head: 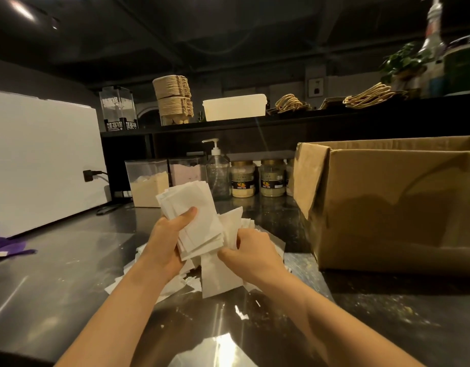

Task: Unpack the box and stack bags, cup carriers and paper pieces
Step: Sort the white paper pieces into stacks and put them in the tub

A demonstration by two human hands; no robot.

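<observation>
Light, slippery paper pieces [199, 218] are clamped mid-stack by the left hand [163, 243], more pinched by the right hand [252, 254], likely fanning if loosened.

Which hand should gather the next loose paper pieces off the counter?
Right. The left hand grips the paper stack, so it is occupied; the right hand is down at the loose pieces on the counter, fingers curled on a few.
</observation>
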